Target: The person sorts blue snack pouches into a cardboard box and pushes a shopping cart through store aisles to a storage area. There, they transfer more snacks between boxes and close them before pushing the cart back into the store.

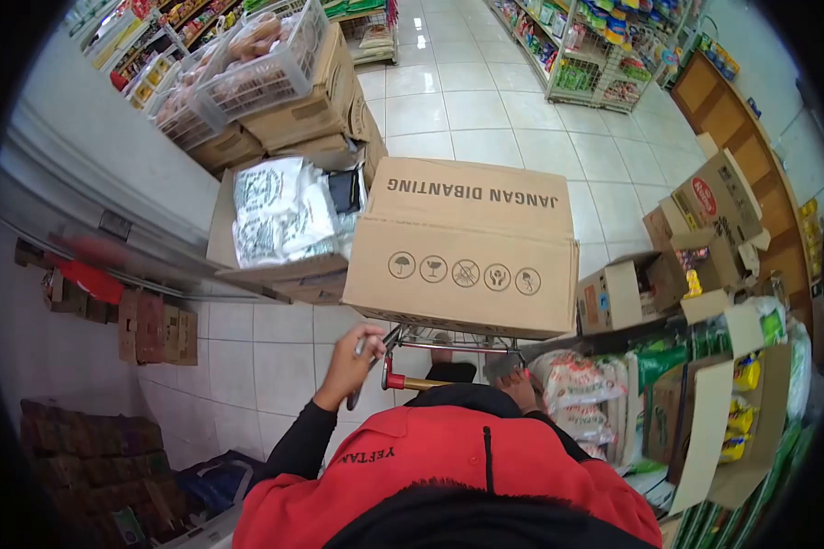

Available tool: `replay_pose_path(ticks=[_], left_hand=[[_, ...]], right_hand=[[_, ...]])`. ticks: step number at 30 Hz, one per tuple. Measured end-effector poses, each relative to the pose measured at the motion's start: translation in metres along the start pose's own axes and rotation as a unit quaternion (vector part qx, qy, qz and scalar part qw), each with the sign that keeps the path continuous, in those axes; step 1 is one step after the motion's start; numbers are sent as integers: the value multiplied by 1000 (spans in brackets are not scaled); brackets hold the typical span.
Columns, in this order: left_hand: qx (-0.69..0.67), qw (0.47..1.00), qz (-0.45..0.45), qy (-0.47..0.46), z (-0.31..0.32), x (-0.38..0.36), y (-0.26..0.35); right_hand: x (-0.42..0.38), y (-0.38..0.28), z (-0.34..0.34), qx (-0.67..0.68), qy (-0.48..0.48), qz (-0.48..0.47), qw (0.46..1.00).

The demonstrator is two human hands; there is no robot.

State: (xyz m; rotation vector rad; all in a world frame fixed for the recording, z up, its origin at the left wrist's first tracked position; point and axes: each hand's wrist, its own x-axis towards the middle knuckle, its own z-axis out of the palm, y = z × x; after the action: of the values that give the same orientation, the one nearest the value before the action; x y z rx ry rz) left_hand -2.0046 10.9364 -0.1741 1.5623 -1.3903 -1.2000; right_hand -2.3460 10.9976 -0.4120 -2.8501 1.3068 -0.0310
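A shopping cart carries a large cardboard box (462, 261) printed "JANGAN DIBANTING" and a row of handling symbols. The cart's gold handle (421, 384) with a red end piece runs close to my body. My left hand (346, 368), left of the handle, is closed around a slim grey object (355, 395). Near the cart's right side, my right hand (519, 392) hangs low with its fingers curled by a dark grey piece (504, 367); I cannot tell what it grips.
At left, an open carton (288, 274) holds white plastic packs, beside stacked boxes under a plastic crate (256, 82). White sacks (581, 389) and open cartons (764, 421) crowd the right. Shelves (604, 55) stand across the tiled floor (458, 82).
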Motion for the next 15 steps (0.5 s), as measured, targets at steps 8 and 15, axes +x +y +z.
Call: replay_pose_path(ticks=[8, 15], left_hand=[[-8, 1000, -5, -7, 24, 174, 44], [-33, 999, 9, 3, 38, 342, 76]], right_hand=[[126, 146, -34, 88, -86, 83, 989], [247, 283, -40, 79, -57, 80, 992]])
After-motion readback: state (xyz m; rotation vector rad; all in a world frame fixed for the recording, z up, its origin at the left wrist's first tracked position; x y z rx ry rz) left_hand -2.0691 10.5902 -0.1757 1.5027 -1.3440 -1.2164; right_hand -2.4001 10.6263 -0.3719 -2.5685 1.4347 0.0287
